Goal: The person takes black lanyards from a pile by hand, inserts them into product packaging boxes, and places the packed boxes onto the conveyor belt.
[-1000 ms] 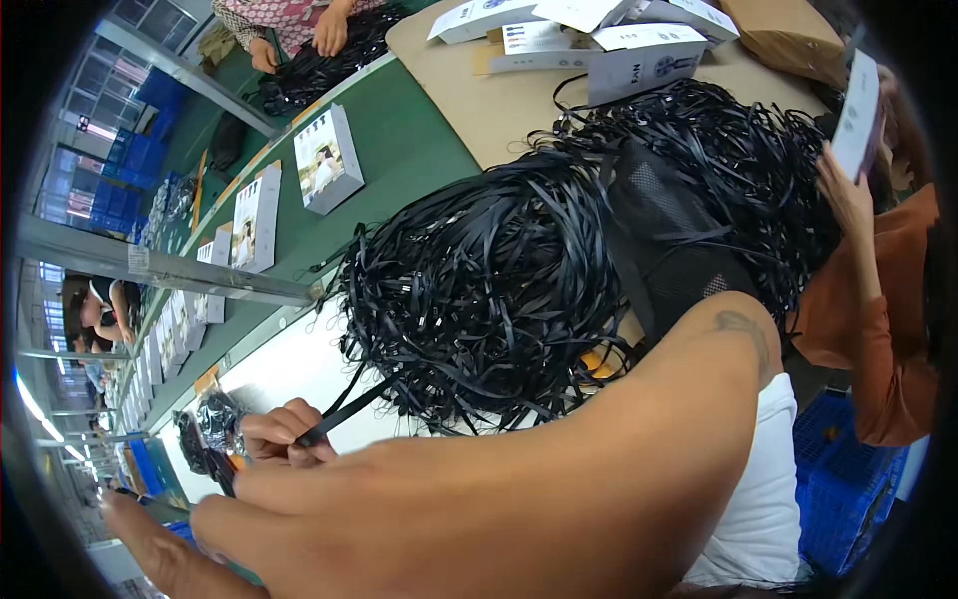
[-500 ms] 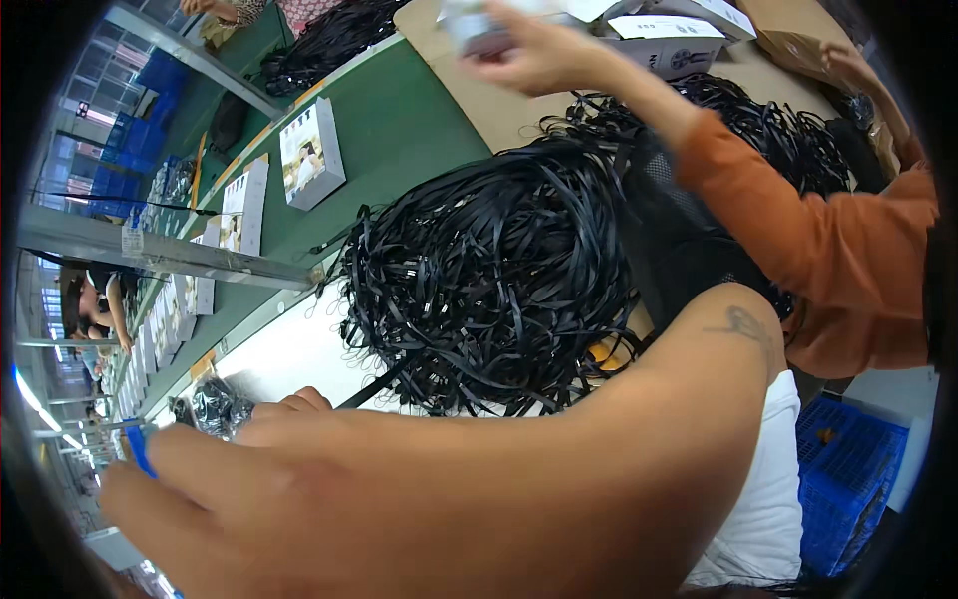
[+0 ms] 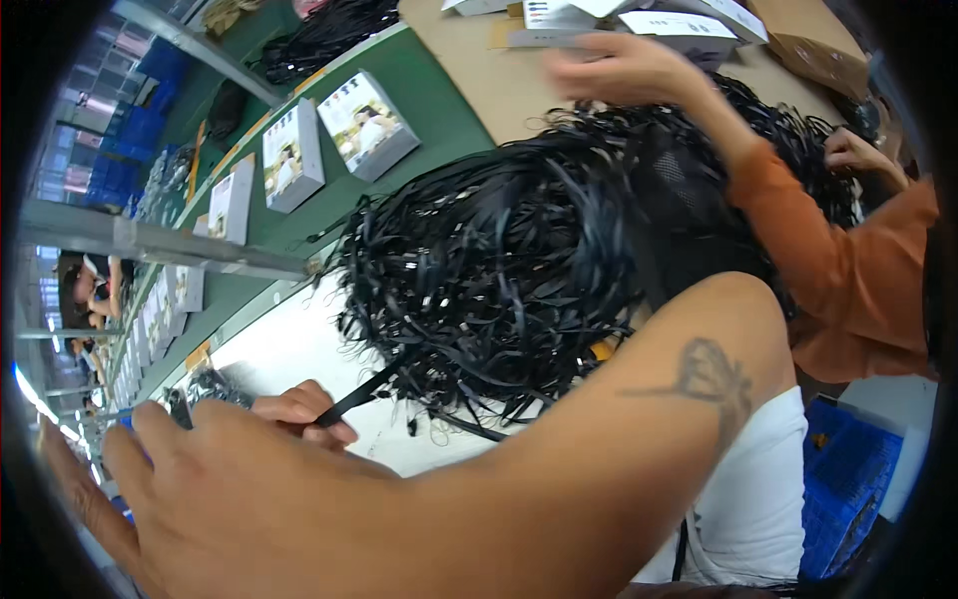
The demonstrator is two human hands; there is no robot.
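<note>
A black strap (image 3: 361, 394) is pinched in my left hand (image 3: 311, 411), its fingers closed round the end. The strap runs up into a big tangled heap of black straps (image 3: 489, 260) with small shiny fittings. My right forearm, with a dark line tattoo, crosses the foreground from the right. My right hand (image 3: 215, 489) lies in front of the left one, back toward me. Its fingers look spread, and no held thing shows; the palm is hidden. White tabletop (image 3: 299, 344) shows between the hands and the heap.
A green conveyor belt (image 3: 444, 100) carries several white picture boxes (image 3: 367, 125). A metal post (image 3: 160, 243) crosses at left. Beside me a co-worker's orange sleeve (image 3: 798, 220) reaches over the heap, one hand (image 3: 639, 75) blurred near cartons (image 3: 684, 30). A blue crate (image 3: 848, 469) stands lower right.
My right hand has shifted left, its fingers spreading, and more of my left hand and the strap shows. The co-worker's hand has let go of a box; another box is on the belt.
</note>
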